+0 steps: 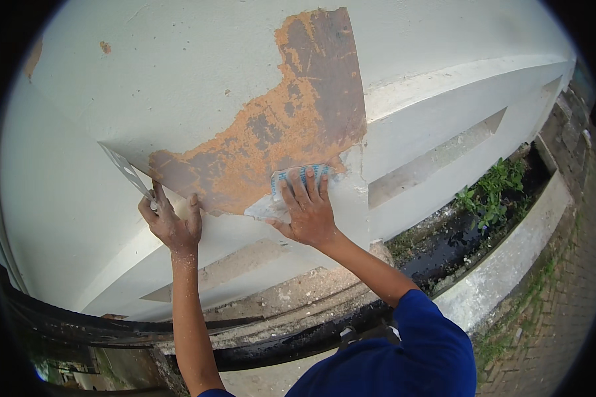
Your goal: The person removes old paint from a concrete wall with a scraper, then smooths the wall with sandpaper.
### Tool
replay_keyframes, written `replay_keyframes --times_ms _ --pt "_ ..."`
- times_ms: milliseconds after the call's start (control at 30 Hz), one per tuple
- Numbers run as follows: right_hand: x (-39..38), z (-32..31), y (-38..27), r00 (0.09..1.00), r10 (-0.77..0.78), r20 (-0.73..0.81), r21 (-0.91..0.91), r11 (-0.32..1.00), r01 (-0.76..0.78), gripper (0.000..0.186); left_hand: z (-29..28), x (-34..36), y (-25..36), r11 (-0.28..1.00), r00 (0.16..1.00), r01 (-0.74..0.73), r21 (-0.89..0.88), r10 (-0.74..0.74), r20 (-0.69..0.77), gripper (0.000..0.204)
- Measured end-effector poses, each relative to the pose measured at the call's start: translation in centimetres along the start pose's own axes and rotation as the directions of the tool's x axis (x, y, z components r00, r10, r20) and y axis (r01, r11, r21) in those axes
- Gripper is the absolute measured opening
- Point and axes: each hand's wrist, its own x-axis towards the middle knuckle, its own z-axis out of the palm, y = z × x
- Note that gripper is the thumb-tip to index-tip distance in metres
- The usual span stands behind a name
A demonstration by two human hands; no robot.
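The white wall has a large flaked patch (pixel 318 73) of orange and grey. My right hand (pixel 304 208) lies with fingers spread on a pale sheet (pixel 258 210) with blue print, pressed against the patch's lower part. To the left, my left hand (pixel 172 218) is at the patch's pointed lower-left edge, fingers curled round the lower end of a thin pale slotted strip (pixel 126 165). I cannot tell whether that strip is fixed to the wall.
A recessed white ledge (pixel 444 112) runs to the right. Below the wall is a drain (pixel 417 264) with dark water and green plants (pixel 490 198), bordered by a concrete edge (pixel 490 278). Paving (pixel 563 317) with grass lies at the far right.
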Motion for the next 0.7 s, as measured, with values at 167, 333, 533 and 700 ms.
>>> replay_keyframes --times_ms 167,333,533,700 --pt "8.2 -4.1 5.4 0.951 0.238 -0.199 -0.044 0.967 -0.251 0.084 -0.1 -1.1 -0.5 0.986 0.986 0.165 -0.01 -0.165 0.005 0.068" --pt "3.3 0.5 -1.1 0.996 0.085 -0.031 0.006 0.996 -0.085 0.078 0.3 -0.6 -0.1 0.99 0.99 0.143 -0.017 -0.143 0.004 0.07" --pt "9.0 -3.7 3.4 0.897 0.362 -0.255 0.069 0.932 -0.356 0.079 -0.4 -0.6 -0.3 0.994 0.994 0.109 -0.007 -0.109 -0.026 0.066" --pt "3.5 -0.8 0.2 0.981 0.185 -0.051 -0.044 0.981 -0.187 0.085 0.0 -0.7 -0.3 0.989 0.989 0.149 -0.01 -0.149 0.013 0.068"
